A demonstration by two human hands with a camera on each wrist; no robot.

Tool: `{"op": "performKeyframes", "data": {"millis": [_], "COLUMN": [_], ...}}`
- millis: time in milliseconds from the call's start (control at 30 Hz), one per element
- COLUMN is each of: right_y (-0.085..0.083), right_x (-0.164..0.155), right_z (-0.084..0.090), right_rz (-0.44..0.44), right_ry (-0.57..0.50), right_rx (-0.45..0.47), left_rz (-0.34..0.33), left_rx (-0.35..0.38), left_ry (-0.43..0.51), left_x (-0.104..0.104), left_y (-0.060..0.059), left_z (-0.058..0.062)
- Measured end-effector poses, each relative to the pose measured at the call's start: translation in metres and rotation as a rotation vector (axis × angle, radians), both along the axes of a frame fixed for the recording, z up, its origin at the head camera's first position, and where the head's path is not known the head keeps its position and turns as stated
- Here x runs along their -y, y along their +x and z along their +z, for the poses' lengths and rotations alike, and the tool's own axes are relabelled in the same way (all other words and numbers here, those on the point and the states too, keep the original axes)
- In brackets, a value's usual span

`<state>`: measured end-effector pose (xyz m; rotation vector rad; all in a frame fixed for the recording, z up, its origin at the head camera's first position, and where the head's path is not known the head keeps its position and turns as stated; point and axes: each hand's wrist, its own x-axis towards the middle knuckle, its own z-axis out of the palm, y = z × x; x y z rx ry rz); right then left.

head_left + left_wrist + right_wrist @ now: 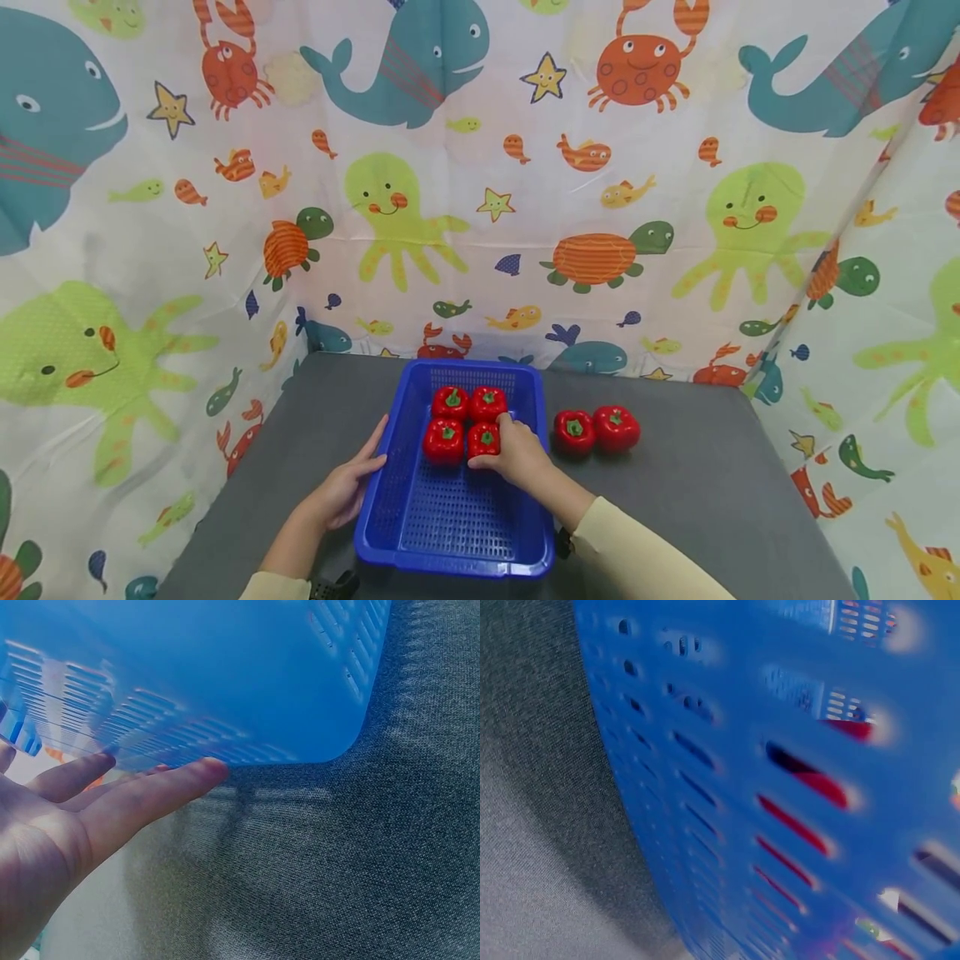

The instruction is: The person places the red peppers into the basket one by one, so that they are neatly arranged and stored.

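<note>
A blue plastic basket (457, 525) with slotted walls holds several red bell peppers with green stems. My right hand (522, 457) reaches over its right side and grips the front right bell pepper (482, 440). The other bell peppers in the basket (443, 442) sit close beside it. Along the basket's left wall, my left hand (347, 490) rests with extended fingers. The left wrist view shows those fingers (142, 806) straight against the slotted wall. The right wrist view has only the basket's outer wall (735, 825), with red showing through slots; the right hand is hidden there.
Two more red bell peppers (574, 433) stand side by side on the grey tabletop (690, 475), right of the basket. A curtain (480, 250) printed with sea animals hangs behind the table and along both sides.
</note>
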<state>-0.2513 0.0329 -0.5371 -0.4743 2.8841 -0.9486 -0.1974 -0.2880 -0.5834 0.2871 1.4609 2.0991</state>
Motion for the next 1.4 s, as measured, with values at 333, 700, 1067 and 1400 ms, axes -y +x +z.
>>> {"op": "performKeyframes", "data": {"millis": [333,700,1067,1400], "right_y": [0.006,0.019,0.01,-0.012], "right_x": [-0.008,-0.033,-0.075,-0.139], "right_z": [0.008,0.024,0.048,0.022], "right_rz": [-0.033,-0.036,-0.139,-0.236], "right_ry": [-0.082,-0.2,-0.284,-0.413], "right_rx": [0.052,0.079,0.016,-0.393], "left_rz": [0.012,0.005,-0.014,0.006], "left_rx": [0.01,-0.008,-0.002,0.015], "left_ry": [-0.015,-0.015,0.009,-0.005], "left_x": [-0.001,-0.001,0.001,0.001], "left_y": [0.001,0.004,0.002,0.001], "left_z": [0.0,0.0,0.002,-0.001]}}
